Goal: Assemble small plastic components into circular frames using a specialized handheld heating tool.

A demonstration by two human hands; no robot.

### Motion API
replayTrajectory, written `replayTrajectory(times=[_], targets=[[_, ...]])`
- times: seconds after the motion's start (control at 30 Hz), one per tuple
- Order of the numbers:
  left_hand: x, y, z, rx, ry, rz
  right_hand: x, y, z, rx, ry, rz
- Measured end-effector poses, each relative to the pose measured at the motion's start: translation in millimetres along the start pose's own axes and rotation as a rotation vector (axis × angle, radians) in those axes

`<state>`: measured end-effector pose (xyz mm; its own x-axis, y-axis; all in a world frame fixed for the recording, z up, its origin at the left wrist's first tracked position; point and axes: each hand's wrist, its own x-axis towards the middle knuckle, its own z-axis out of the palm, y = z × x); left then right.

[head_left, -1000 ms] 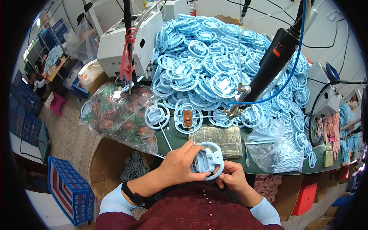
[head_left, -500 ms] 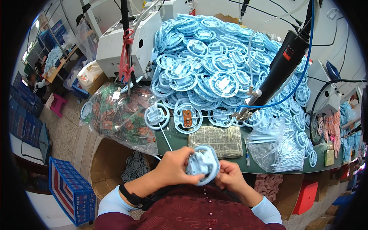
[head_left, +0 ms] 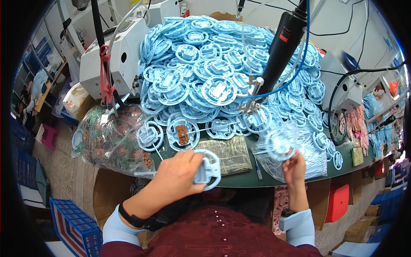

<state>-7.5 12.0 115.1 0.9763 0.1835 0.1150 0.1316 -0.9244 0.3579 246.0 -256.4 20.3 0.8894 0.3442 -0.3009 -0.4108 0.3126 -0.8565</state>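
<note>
My left hand is closed round the edge of a light blue round plastic frame, held up over the front edge of the bench. It has an open rim and a moulded middle. To the right, my right hand pinches the lower edge of a second light blue plastic frame, slightly blurred, above a clear bag of thin light blue sticks. On the bench beyond my left hand lies another frame with a small orange circuit board in it.
A large heap of light blue frames fills the bench. Over it hangs a black screwdriver-like tool with a blue hose. A bag of circuit boards lies left; a taped flat block and a small thin tool sit near the front edge.
My hands have moved apart from in front of my body. The left has gone left with a frame; the right has swung right and forward, now with a frame too. The view has shifted.
</note>
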Motion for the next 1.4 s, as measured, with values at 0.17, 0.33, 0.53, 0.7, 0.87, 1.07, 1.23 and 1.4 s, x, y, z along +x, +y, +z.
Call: replayTrajectory(times=[0.17,0.33,0.53,0.7,0.87,1.07,1.23,1.4], targets=[[39.6,7.6,44.1,0.255,0.218,0.169,28.3,-3.4,4.8,-0.195,0.030,-0.091],[38.6,-20.0,106.3,0.126,0.183,0.067,10.9,17.8,15.3,-0.293,0.035,-0.309],[15.4,-46.6,76.8,0.019,0.378,-0.063,20.1,28.3,17.9,-0.393,-0.066,-0.219],[-6.0,-114.7,68.0,-0.183,0.606,-0.632,21.8,36.6,10.2,-0.530,0.117,-0.362],[6.1,-125.9,69.6,-0.867,0.426,-0.641,23.0,37.4,-8.1,-0.554,0.237,-0.485],[3.6,-125.6,23.0,0.045,0.854,-0.180,3.9,24.6,0.9,-1.235,0.286,-0.762],[-15.1,-140.0,-2.2,0.120,1.000,-0.229,-26.6,14.2,35.6,-1.292,0.096,-0.698],[-34.8,-137.6,-7.2,-0.372,1.222,-0.313,-51.4,56.4,101.8,-1.379,-0.647,-0.910]])
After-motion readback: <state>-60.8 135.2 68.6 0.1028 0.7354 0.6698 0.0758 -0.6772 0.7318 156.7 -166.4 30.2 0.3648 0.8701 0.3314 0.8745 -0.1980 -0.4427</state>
